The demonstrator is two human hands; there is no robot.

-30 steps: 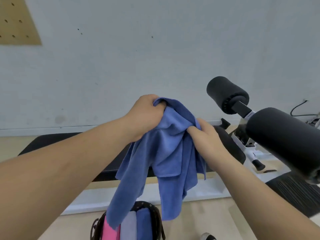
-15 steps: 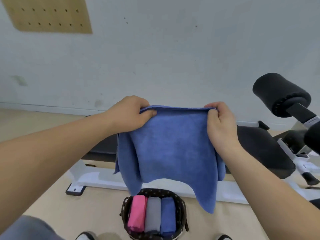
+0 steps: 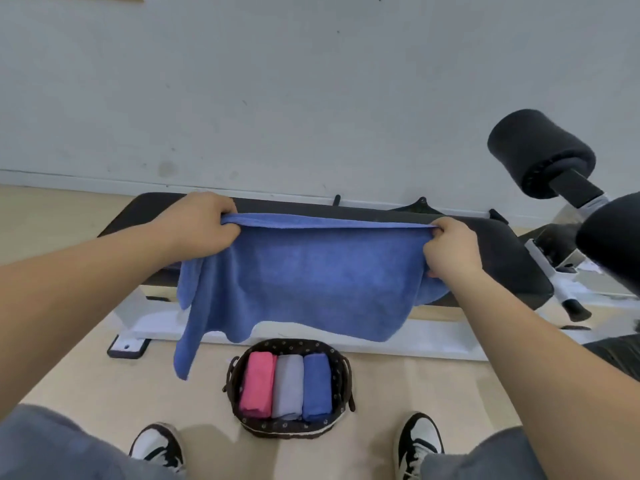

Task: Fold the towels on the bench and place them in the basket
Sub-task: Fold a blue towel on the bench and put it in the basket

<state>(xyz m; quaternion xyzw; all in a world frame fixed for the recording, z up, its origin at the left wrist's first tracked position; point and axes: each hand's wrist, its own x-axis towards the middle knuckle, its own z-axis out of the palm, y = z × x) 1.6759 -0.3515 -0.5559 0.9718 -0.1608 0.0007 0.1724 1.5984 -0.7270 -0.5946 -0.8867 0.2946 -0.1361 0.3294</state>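
A blue towel (image 3: 311,275) hangs stretched wide between my hands above the black bench (image 3: 498,251). My left hand (image 3: 202,225) grips its upper left corner and my right hand (image 3: 450,249) grips its upper right corner. The cloth droops down in front of the bench, with a long tail hanging at the lower left. Below it on the floor stands a dark patterned basket (image 3: 341,386) holding a pink towel (image 3: 256,384), a grey towel (image 3: 288,386) and a second blue towel (image 3: 317,386), each folded and set side by side.
The bench has a white metal frame (image 3: 433,344) and black foam rollers (image 3: 540,154) at the right. A white wall stands behind. My two sneakers (image 3: 159,445) stand on the wooden floor on either side of the basket.
My hands have moved apart and lowered, spreading the bunched towel out wide over the bench. My view has tilted down, bringing the basket and my feet into sight.
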